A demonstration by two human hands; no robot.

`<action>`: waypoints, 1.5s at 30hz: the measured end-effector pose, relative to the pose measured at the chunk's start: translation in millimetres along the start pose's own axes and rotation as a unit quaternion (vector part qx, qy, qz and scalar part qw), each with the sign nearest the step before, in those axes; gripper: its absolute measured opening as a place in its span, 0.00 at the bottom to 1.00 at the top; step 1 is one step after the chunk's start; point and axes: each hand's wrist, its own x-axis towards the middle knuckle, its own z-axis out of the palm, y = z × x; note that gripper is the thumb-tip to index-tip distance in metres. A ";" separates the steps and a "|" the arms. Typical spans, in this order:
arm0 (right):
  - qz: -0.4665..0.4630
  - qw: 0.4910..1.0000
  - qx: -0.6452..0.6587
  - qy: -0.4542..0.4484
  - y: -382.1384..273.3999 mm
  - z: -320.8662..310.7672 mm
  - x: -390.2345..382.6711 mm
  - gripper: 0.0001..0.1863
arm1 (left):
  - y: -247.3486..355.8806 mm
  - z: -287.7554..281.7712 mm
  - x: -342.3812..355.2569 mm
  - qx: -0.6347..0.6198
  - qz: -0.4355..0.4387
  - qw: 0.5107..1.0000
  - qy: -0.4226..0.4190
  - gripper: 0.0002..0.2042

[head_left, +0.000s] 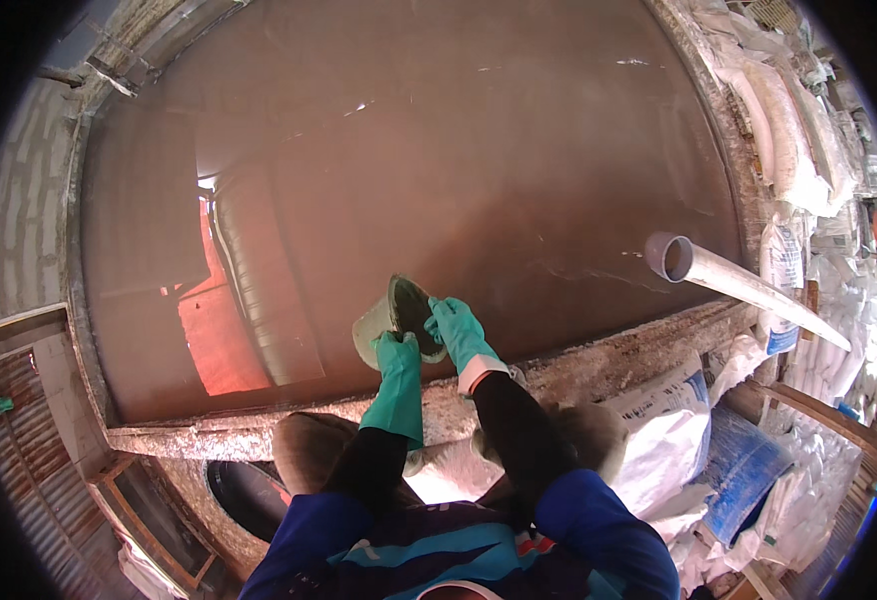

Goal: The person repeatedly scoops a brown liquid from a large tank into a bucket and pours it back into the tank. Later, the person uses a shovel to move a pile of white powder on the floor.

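A pale, dirty bucket point(369, 332) is tilted on its side just over the brown liquid point(439, 140) of a large tank, near its front wall; I cannot tell whether it touches the surface. Its dark mouth faces right. My left hand point(397, 358), in a long green rubber glove, is closed on the near part of the bucket's rim. At the right side of the mouth, my right hand point(456, 327) in a matching glove has its fingers bent round the rim. What lies inside the bucket is hidden in shadow.
The tank's rough, crusted front wall point(599, 360) runs before my knees. A grey pipe point(749, 285) juts over its right edge. White sacks point(789, 130) are piled along the right, with a blue drum-like object point(744, 470) nearer me. A round black container point(249, 500) stands at lower left.
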 end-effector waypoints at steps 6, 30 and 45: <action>-0.005 0.993 -0.112 0.029 60.6 -2.7 58.6 0.22 | -30.4 65.9 41.4 0.037 -0.013 0.999 -0.016 0.22; -0.173 0.950 -0.259 -0.008 -54.7 -77.6 -11.4 0.21 | -57.2 144.8 118.2 -0.122 -0.063 0.987 -0.079 0.15; -0.363 0.926 -0.101 0.031 -244.0 -161.6 -236.3 0.11 | 210.7 -124.9 -73.4 -0.302 0.232 0.905 -0.188 0.11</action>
